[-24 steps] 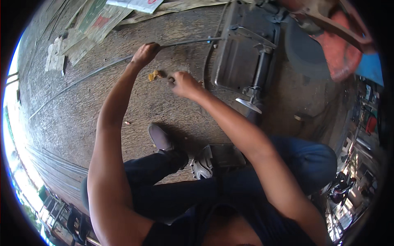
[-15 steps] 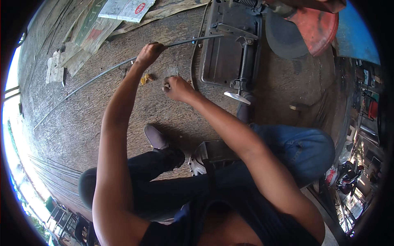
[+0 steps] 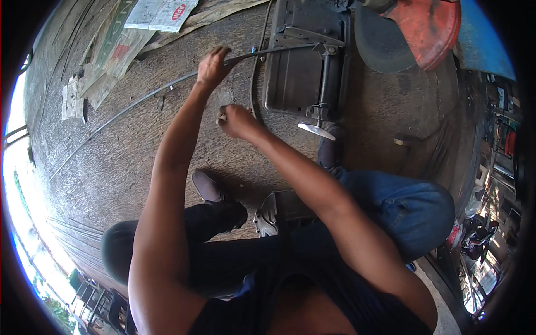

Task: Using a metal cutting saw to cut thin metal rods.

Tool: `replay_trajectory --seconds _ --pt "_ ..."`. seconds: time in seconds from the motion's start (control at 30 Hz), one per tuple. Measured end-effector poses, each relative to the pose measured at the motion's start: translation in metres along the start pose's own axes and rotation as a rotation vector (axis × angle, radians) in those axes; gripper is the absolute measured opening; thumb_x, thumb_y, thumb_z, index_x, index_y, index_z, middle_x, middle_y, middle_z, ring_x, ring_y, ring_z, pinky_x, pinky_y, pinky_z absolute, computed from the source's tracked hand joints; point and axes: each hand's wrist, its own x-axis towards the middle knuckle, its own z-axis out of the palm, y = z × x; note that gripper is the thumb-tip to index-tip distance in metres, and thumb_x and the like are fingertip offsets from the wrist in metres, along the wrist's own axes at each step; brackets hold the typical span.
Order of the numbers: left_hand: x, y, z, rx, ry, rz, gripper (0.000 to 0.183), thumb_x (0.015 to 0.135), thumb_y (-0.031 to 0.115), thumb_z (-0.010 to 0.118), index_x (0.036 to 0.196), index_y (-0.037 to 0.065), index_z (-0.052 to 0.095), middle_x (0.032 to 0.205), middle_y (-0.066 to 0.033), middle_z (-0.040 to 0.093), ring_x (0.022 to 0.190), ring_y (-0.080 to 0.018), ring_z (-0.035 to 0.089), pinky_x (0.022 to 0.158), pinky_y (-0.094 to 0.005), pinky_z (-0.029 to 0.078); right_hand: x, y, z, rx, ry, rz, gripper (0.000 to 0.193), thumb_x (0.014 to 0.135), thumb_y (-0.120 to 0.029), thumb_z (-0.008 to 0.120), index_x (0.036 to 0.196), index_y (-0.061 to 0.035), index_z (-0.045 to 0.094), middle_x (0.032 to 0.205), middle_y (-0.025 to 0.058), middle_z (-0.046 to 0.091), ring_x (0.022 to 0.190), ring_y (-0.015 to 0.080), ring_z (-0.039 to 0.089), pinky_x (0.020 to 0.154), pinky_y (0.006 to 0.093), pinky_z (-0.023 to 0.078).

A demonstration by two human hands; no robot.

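My left hand is closed around a long thin metal rod, which slants across the floor from the lower left. The rod's right end lies over the dark base of a cut-off saw, by its clamp. Closer to me, my right hand is curled, with a small greyish piece showing at its fingers; its kind is unclear. To the right of the base, the grey cutting disc sits partly under a red guard.
A cable runs along the base's left side. Newspaper and cardboard sheets lie at the far left. A blue panel stands at the far right. More thin rods lie at the lower left. My shoes rest nearby.
My left hand has moved right and slightly away from me with the rod. The rod's tip now reaches the clamp. My right hand stays curled in nearly the same place.
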Motion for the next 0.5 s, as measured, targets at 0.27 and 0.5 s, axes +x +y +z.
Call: replay_trajectory --seconds 0.27,0.5 --pt "-0.118 -0.167 -0.102 0.588 0.559 -1.07 0.063 0.091 0.046 0.06 0.133 0.001 0.046 0.127 -0.0223 0.051 0.121 -0.0385 0.046 0.104 -0.0505 0.039 0.078 -0.02 -0.021 -0.338 0.124 -0.137 0.029 0.082 -0.008 0.06 0.109 0.0035 0.063 0.107 0.0242 0.065 0.098 0.0375 0.066 0.083 0.0474 0.054" --pt "-0.144 -0.265 -0.126 0.676 -0.129 -1.297 0.048 0.095 0.038 0.046 0.132 0.008 0.046 0.125 -0.0161 0.054 0.117 -0.0293 0.052 0.099 -0.0444 0.044 0.176 -0.018 0.021 -0.704 0.184 -0.447 0.037 0.098 -0.03 0.05 0.121 -0.0017 0.058 0.099 0.0189 0.067 0.092 0.0325 0.067 0.083 0.0448 0.056"
